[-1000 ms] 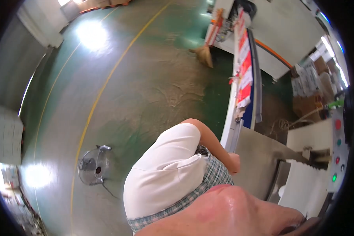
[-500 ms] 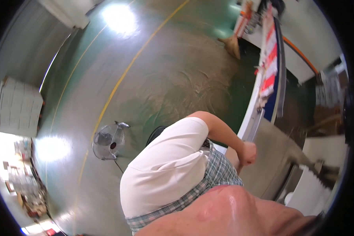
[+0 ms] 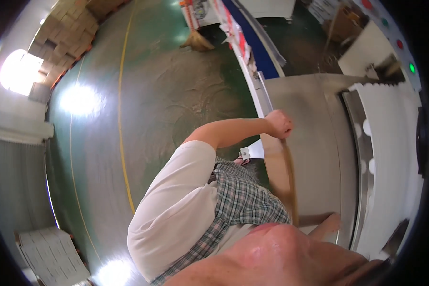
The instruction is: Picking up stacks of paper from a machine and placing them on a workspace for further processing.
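My left hand point(image 3: 280, 124) is curled into a fist at the edge of a grey metal worktop point(image 3: 314, 148). Directly below it, a tan, board-like piece point(image 3: 277, 164) with a curved brown edge runs along that side toward my body. Whatever the fist may hold is hidden under the fingers. Lower down, close to my body, part of my right hand point(image 3: 329, 223) shows over the worktop near the board's near end. Its fingers are too small and blurred to read. A white flap-like piece point(image 3: 255, 150) juts out beside the board, below my left forearm.
A white machine housing point(image 3: 390, 157) with a wavy edge borders the worktop on the right, with coloured buttons point(image 3: 399, 44) above. A long rail with red-and-white strips point(image 3: 238, 35) extends ahead. A broom point(image 3: 197, 42) stands beyond; stacked cartons point(image 3: 64, 35) are far left.
The view has swung right, bringing more worktop and the machine's buttons in. My left hand stays closed at the worktop's edge. Part of my right hand now shows; the floor fan has left view.
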Demonstrator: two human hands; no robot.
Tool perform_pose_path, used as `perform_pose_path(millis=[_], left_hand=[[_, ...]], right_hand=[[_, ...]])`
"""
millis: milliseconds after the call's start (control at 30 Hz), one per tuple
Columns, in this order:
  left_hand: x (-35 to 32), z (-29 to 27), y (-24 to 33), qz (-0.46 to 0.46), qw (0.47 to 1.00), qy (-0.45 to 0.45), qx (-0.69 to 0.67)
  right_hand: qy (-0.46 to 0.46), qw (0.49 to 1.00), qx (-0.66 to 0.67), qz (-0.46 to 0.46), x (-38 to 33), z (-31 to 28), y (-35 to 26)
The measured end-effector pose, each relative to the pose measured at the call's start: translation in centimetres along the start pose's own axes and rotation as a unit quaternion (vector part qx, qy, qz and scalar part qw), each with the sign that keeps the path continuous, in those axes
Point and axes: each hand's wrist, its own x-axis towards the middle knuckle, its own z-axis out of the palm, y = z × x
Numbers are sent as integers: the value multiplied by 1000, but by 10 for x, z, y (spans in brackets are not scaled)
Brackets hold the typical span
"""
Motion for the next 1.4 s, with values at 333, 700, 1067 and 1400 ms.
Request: perform_pose_path(millis=[333,700,1067,1400], left_hand=[[-1,1,-7,2,1000,-18,21],[2,-21,-36,86,972,-176,-130],[13,-2,-79,120,959,-131,-220],[3,-34,-95,240,920,-44,-306]], right_hand=[[-17,996,62,-56,-17,33,-7],[-126,975,56,-175,-115,-38,-120],[75,925,305,-216,-231,-75,-70],[153,962,226,-9,-264,-63,-78]])
